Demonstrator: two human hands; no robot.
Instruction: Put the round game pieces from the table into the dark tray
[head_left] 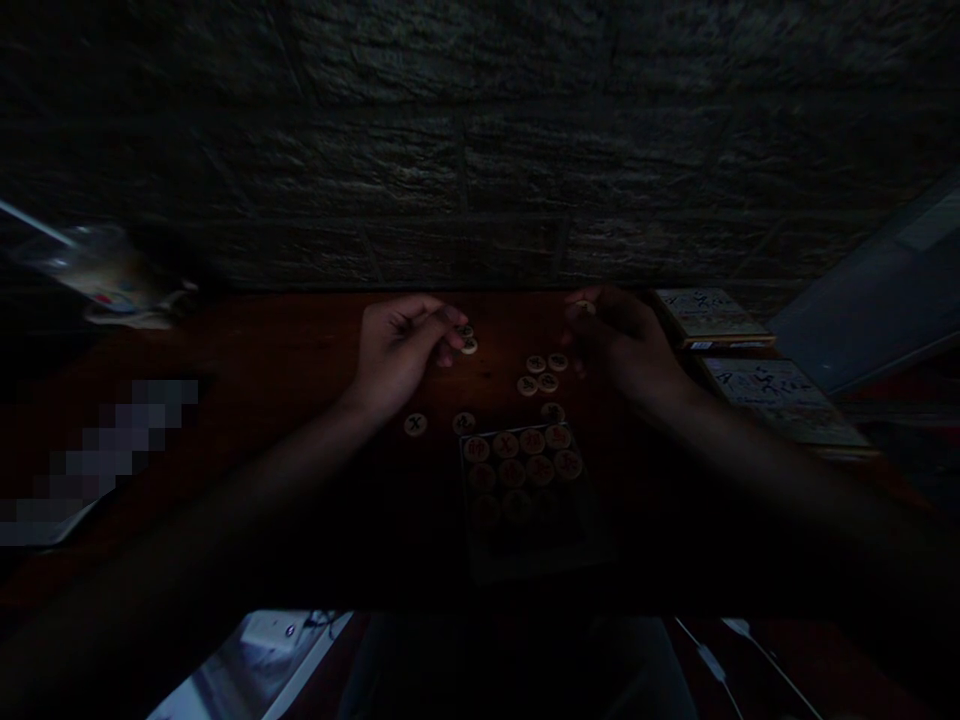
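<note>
My left hand (405, 345) is closed over the table, its thumb and fingers pinched at two round Chinese chess pieces (469, 346); whether they are lifted is hard to tell in the dark. My right hand (619, 335) pinches another Chinese chess piece (585, 307) between thumb and fingers. Between the hands lie several loose pieces with dark characters (548, 382). Closer to me, a shallow box (544, 555) holds rows of pieces, many with red characters (506, 444). One loose piece (415, 425) sits left of the box, and another (463, 423) is at its far left corner.
Two flat printed boxes (784, 400) lie on the right of the wooden table (300, 340). A plastic cup with a straw (105, 275) stands at the far left, with a blurred-out flat object (105, 460) nearer. A stone wall (465, 150) rises behind. White cables (711, 662) hang below the edge.
</note>
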